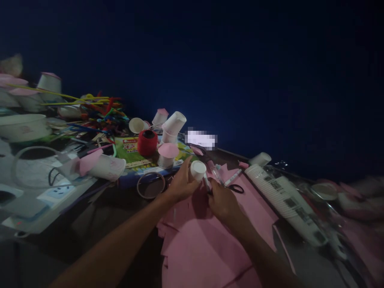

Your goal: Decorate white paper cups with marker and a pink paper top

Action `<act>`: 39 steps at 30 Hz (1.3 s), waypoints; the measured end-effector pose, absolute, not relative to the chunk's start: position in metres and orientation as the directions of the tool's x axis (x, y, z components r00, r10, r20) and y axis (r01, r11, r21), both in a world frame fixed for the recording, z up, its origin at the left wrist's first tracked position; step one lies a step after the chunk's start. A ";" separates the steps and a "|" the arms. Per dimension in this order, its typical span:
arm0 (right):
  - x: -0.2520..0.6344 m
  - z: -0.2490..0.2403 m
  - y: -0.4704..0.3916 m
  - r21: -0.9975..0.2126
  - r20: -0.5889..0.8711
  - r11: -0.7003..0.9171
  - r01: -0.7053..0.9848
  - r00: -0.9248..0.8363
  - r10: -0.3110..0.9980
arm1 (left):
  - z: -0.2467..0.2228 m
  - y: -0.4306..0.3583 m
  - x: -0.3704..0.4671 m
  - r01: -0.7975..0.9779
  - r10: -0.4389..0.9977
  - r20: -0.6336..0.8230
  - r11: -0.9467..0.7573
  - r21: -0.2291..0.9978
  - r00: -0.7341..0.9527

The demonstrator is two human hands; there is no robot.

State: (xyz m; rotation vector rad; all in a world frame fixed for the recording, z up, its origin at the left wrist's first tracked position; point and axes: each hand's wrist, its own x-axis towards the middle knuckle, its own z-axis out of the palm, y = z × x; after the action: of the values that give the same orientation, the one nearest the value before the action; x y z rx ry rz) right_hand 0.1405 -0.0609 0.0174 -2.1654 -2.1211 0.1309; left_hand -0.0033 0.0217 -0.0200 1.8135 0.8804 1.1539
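My left hand (183, 182) is closed round the side of a white paper cup (198, 169), which is tilted with its pale round end up. Close by on the right, my right hand (224, 202) is closed on a slim white pen-like stick (207, 184) whose tip reaches the cup's side. I cannot make out what kind of stick it is. Beneath both hands spread stacked sheets of pink paper (204, 252). Scissors with black handles (237, 188) lie on the paper beside my right hand.
Left are a red yarn spool (147, 143), decorated cups (168, 154), a tape roll (151, 185), coloured pipe cleaners (108, 108) and a power strip (54, 200). On the right lies a long sleeve of stacked paper cups (285, 200). A blurred white patch (201, 139) is behind.
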 end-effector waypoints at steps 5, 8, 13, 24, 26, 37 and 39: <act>0.166 0.021 -0.053 -0.274 0.022 -0.050 0.960 0.058 0.998 | -0.019 0.023 -0.003 0.198 0.876 0.326 -0.411 0.890 0.355; 0.207 0.029 -0.041 -0.407 0.151 -0.193 0.893 0.274 0.950 | -0.017 0.022 -0.004 0.205 0.889 0.280 -0.369 0.906 0.363; 0.258 0.011 -0.029 -0.348 0.284 -0.160 0.924 0.267 0.921 | -0.009 0.018 -0.007 0.226 0.877 0.256 -0.368 0.902 0.407; 0.266 -0.016 -0.022 -0.255 0.267 -0.024 0.967 0.095 0.959 | -0.015 0.018 -0.008 0.229 0.794 0.393 -0.536 0.812 0.463; 0.268 -0.015 -0.022 -0.253 0.293 -0.007 0.967 0.084 0.952 | -0.014 0.018 -0.009 0.241 0.783 0.406 -0.557 0.795 0.471; 0.281 -0.021 -0.020 -0.369 0.288 0.064 0.927 0.048 0.956 | -0.001 0.014 -0.014 0.281 0.655 0.727 -0.751 0.597 0.205; 0.284 -0.016 -0.021 -0.341 0.342 0.052 0.939 0.072 0.937 | 0.001 0.015 -0.014 0.295 0.611 0.774 -0.779 0.553 0.164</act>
State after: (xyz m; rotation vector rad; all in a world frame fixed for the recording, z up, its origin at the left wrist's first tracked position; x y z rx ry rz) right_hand 0.2838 -0.0213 -0.0158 -1.8750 -1.8553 -0.0052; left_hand -0.0140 0.0146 0.0009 2.1700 0.8735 1.6534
